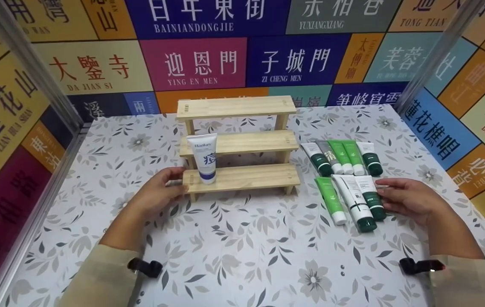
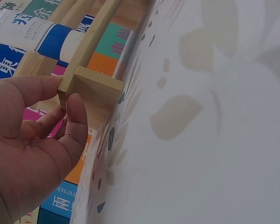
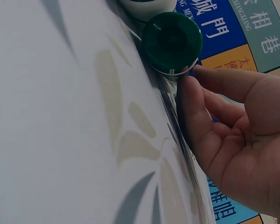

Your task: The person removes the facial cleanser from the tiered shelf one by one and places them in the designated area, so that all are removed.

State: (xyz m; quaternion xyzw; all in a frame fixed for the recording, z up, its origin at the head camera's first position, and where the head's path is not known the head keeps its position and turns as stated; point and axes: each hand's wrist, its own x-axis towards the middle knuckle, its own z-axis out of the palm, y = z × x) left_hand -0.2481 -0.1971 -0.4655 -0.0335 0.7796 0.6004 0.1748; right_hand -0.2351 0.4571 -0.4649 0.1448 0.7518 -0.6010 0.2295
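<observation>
A three-tier wooden stand (image 1: 259,178) stands mid-table. My left hand (image 1: 163,189) pinches the left end of its lowest shelf; in the left wrist view, my left hand (image 2: 42,140) has thumb and fingers about the board's corner. A white squeeze tube with a blue cap (image 1: 205,157) stands upright on that shelf's left end. To the right lie several squeeze tubes in two rows. My right hand (image 1: 410,200) touches the right side of a white and dark green tube (image 1: 370,198), fingertips against its edge. In the right wrist view a dark green cap (image 3: 171,44) sits beside those fingertips.
Next to that tube lie a white tube with a green cap (image 1: 353,200) and a light green tube (image 1: 331,200). The back row holds green, grey and white tubes. Lettered panels (image 1: 195,62) wall the patterned table (image 1: 242,256) at the back and sides.
</observation>
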